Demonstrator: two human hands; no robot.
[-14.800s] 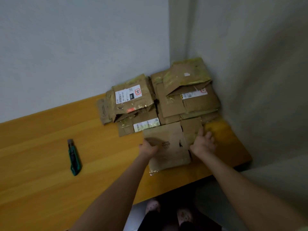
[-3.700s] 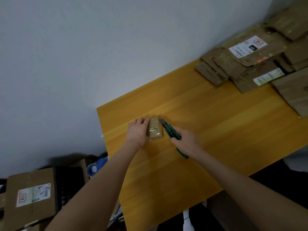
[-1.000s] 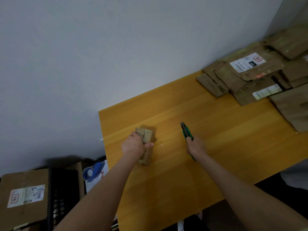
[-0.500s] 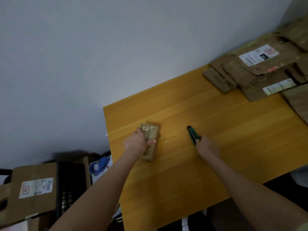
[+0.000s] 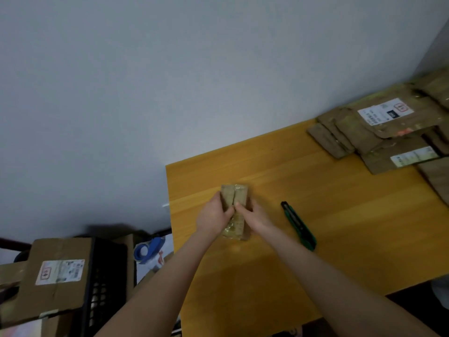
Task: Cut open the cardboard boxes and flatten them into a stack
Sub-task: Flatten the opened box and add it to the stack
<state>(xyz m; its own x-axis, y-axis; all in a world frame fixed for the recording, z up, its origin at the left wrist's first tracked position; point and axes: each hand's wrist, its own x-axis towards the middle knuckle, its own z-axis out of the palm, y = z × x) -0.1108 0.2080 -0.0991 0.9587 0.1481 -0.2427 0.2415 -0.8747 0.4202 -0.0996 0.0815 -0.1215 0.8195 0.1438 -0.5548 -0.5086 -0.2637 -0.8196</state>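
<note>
Near the middle of the frame, a small box is lying on the yellow table. The left hand is curling round its left side and the right hand round its right, thumbs meeting at the top seam. A green knife is lying just right of them, touching neither hand. Flattened boxes are sitting at the upper right.

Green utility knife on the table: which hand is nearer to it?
Right. The right hand holds the small box just beside the knife, apart from it; the left hand grips the box's far side.
</note>
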